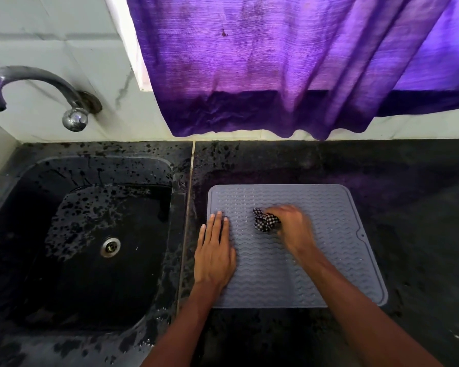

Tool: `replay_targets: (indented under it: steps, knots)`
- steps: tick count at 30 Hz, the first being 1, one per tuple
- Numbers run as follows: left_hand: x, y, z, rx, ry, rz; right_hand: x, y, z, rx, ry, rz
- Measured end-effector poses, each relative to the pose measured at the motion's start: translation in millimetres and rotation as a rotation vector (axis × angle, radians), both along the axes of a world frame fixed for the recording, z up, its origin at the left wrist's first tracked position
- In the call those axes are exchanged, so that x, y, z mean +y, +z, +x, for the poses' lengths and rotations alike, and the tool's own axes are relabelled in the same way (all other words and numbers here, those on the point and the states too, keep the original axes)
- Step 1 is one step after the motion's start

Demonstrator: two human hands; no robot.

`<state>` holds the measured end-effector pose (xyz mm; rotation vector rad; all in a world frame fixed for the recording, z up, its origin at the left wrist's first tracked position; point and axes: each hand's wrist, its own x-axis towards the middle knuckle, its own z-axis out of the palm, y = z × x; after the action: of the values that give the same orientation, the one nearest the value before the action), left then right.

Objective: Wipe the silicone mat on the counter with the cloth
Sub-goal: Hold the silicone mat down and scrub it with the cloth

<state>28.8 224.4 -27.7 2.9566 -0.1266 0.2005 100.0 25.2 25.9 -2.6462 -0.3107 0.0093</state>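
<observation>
A grey silicone mat [329, 213] with wavy ridges lies flat on the black counter [408, 207], right of the sink. My left hand [215, 250] presses flat on the mat's left edge, fingers straight. My right hand [293, 226] is blurred near the mat's middle and grips a bunched black-and-white checked cloth [265, 221], which sticks out to the left of the fingers and touches the mat.
A black sink [90, 234] with a metal drain [110, 247] sits to the left, its rim spotted with water. A curved metal tap [37, 86] is fixed to the tiled wall. A purple curtain [276, 75] hangs above the counter's back edge.
</observation>
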Motion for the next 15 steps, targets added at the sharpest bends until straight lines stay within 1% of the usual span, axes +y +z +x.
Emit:
replay_targets:
  steps: [3, 7, 10, 12, 15]
  knots:
    - [-3, -3, 1, 0.002, -0.029, -0.05, -7, -3, 2, 0.008, 0.04, -0.017]
    - [-3, -4, -1, -0.009, -0.034, -0.069, -17, 5, 4, -0.058, -0.021, 0.046]
    - [-5, -3, 0, -0.007, -0.007, -0.079, -32, -4, -3, -0.037, -0.037, 0.018]
    - [-6, -5, 0, -0.011, -0.006, -0.084, -36, -7, -3, -0.021, -0.01, -0.002]
    - [-5, -6, -2, 0.001, 0.001, -0.108, -39, -3, 7, -0.044, -0.023, -0.012]
